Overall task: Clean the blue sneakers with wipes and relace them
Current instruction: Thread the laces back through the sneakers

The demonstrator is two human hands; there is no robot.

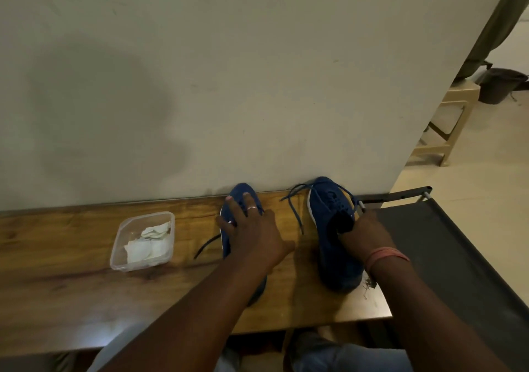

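On the wooden desk (71,286), seen from our head camera, two blue sneakers stand toes to the wall. Our left hand (252,234) lies over the left sneaker (242,193), fingers (233,208) spread and straight. Our right hand (366,234) holds the right sneaker (329,208) at its opening; we cannot tell how those fingers curl. Loose laces (294,208) trail between the sneakers. Wipes (148,243) sit in a clear tub (120,263) to the left.
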